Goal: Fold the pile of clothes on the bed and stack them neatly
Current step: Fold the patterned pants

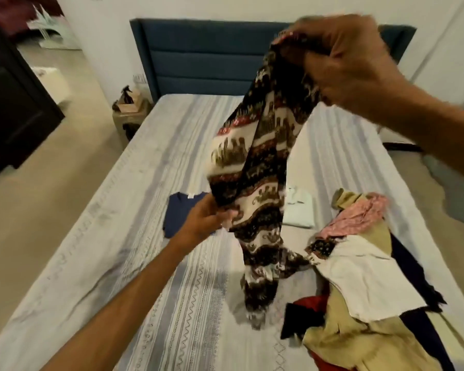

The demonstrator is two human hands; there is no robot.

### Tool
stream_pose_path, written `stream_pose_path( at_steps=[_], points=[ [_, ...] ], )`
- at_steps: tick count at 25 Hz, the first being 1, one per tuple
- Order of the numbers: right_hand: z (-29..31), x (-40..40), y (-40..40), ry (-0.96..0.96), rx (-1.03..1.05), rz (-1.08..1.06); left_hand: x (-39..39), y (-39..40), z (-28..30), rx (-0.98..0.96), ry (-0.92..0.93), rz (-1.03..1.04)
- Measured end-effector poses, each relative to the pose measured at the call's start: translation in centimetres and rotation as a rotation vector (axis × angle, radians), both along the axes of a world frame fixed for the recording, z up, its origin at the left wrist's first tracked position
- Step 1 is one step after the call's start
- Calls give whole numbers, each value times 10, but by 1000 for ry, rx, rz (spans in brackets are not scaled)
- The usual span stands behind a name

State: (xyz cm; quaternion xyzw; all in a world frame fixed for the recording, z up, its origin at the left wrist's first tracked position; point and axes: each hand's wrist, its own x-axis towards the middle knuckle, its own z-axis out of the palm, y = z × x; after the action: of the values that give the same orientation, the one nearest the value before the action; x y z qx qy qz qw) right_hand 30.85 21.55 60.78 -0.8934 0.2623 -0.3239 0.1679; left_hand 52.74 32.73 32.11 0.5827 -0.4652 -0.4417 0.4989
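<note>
A patterned garment (257, 162) in black, white and red hangs in the air over the bed (118, 236). My right hand (343, 60) grips its top end high up near the headboard. Lower down, my left hand (206, 215) pinches its left edge. The garment's bottom end touches the sheet. A loose pile of clothes (359, 277) in beige, white, pink, red and dark blue lies at the right. Behind the hanging garment a folded dark blue piece (182, 210) and a folded white piece (300, 207) lie flat on the bed.
A blue padded headboard (206, 54) stands at the far end. A small bedside table (131, 113) with objects on it is left of the bed. A dark cabinet (14, 97) stands at the far left on the beige floor.
</note>
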Motion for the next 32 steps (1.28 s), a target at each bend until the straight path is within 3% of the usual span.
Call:
stream_pose_path(
  at_steps=[3, 5, 7, 9, 10, 11, 13, 14, 16, 18, 20, 23, 26, 29, 31, 32],
  points=[
    [70, -42, 0, 7, 71, -116, -62, 7, 21, -8, 178, 52],
    [105, -85, -20, 141, 69, -344, -86, 6, 44, -56, 199, 42],
    [127, -125, -46, 332, -125, -565, -81, 5, 82, -97, 86, -8],
    [127, -148, -45, 643, -276, -680, -74, 2, 135, -167, -243, -78],
    [114, -151, -41, 760, -201, -605, -77, 0, 161, -220, -398, -161],
    [97, -147, -29, 758, -73, -408, -86, -4, 188, -272, -486, -243],
    [36, -125, 3, 747, 148, -40, -114, -11, 234, -329, -520, -343],
    [9, -117, 13, 769, 165, 64, -127, -11, 253, -339, -497, -360],
    [-15, -110, 19, 649, 233, 57, -133, -13, 268, -308, -501, -380],
    [0, -123, 0, 375, 409, -3, -117, -10, 256, -211, -630, -413],
    [29, -133, -5, 234, 522, 1, -97, -3, 223, -94, -708, -445],
    [42, -148, -12, 104, 477, -91, -80, 11, 167, 34, -777, -547],
    [41, -183, -41, -207, 498, -351, -53, 41, 116, 243, -734, -566],
    [38, -229, -69, -508, 526, -715, -18, 62, 99, 260, -739, -473],
    [26, -257, -86, -434, 473, -921, -3, 61, 116, 220, -794, -358],
    [13, -273, -101, -237, 434, -950, 3, 55, 128, 203, -862, -338]
  ],
)
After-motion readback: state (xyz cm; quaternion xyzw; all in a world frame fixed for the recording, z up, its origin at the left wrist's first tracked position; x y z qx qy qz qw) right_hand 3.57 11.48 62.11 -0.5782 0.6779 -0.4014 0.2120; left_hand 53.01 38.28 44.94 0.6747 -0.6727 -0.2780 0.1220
